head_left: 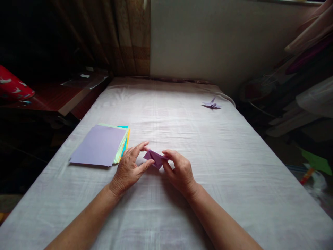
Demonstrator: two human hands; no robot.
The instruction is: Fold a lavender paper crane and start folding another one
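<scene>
Head view shows both hands meeting over a small folded purple paper (155,158), which lies near the middle of the white cloth-covered surface (187,125), just right of a stack of coloured sheets (100,145) topped by a lilac one. The left hand (128,170) pinches the paper's left tip between thumb and forefinger, its other fingers loosely curled. The right hand (179,172) grips the right edge with its fingertips, though exactly how they close on it is hard to see. The step in hand looks like setting a fold in this small piece. To do it well, the edges and points should be lined up exactly before any pressure goes on. One hand should pin the paper flat against the cloth while the other runs a fingertip firmly along the crease from the centre outward. The cloth is likely soft, so a harder press, or pinching the crease in the air, would probably sharpen it. A purple folded figure (212,104) rests well apart at the far right of the surface and offers a model to compare against.
</scene>
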